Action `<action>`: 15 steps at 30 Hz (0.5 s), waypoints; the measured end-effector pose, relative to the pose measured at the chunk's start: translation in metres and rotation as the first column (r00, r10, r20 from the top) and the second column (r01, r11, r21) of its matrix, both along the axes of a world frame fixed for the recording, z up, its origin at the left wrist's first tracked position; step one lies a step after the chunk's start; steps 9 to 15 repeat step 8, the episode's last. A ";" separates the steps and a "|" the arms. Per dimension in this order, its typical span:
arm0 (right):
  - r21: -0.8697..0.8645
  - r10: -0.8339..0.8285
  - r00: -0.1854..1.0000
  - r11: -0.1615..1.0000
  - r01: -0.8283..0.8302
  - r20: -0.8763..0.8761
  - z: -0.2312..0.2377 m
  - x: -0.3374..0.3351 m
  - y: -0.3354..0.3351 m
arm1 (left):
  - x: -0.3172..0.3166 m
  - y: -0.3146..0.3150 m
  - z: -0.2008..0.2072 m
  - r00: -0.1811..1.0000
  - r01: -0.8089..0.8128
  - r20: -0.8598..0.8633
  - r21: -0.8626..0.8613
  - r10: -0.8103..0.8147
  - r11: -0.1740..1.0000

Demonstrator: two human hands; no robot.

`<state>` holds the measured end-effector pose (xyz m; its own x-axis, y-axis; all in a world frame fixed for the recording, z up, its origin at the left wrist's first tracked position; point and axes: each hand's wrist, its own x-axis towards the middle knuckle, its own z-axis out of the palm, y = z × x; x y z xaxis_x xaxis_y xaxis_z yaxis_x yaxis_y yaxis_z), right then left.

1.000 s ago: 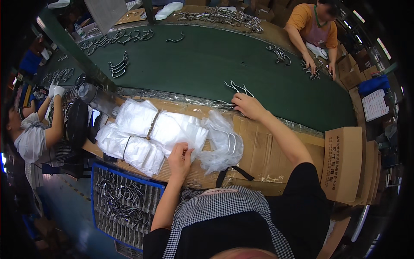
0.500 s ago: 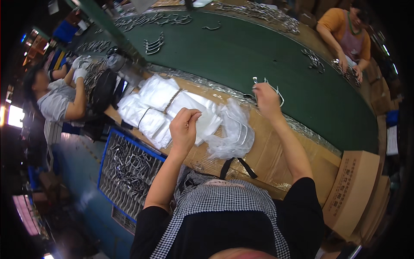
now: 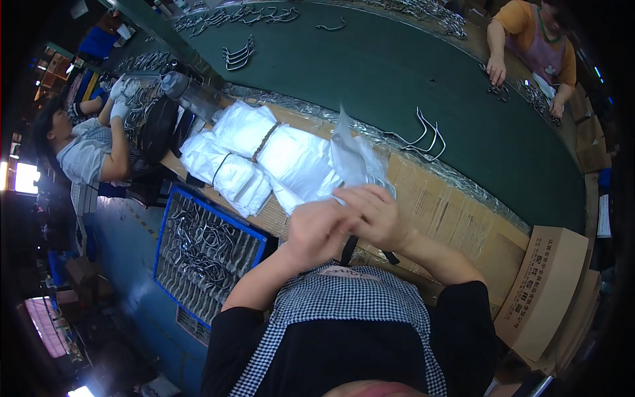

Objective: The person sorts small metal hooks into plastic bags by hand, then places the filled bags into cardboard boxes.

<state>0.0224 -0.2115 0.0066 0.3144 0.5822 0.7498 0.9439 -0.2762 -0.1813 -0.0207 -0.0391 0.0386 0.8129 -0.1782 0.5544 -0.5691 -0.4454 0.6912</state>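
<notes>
Both hands meet above the cardboard worktop (image 3: 456,218), the left hand (image 3: 317,231) and right hand (image 3: 374,215) together pinching 1 clear plastic bag (image 3: 354,159) beside the bundled white bags (image 3: 264,155).

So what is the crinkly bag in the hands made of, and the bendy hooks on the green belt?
The bag looks like thin clear plastic film: see-through, glossy and wrinkled. The hooks look like bare metal wire: thin, silvery and bent into curves with a shine. Both hands, left and right, pinch the bag.
</notes>
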 end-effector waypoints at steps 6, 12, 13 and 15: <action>-0.320 -0.059 0.951 0.946 -0.044 -0.304 -0.044 -0.002 -0.019 | 0.011 0.039 -0.079 0.969 0.003 -0.214 0.516 0.126 0.856; -0.342 0.012 0.917 0.926 -0.161 -0.398 -0.043 0.001 -0.017 | 0.015 0.060 -0.104 0.972 -0.017 -0.179 0.594 0.153 0.804; -0.342 0.012 0.917 0.926 -0.161 -0.398 -0.043 0.001 -0.017 | 0.015 0.060 -0.104 0.972 -0.017 -0.179 0.594 0.153 0.804; -0.342 0.012 0.917 0.926 -0.161 -0.398 -0.043 0.001 -0.017 | 0.015 0.060 -0.104 0.972 -0.017 -0.179 0.594 0.153 0.804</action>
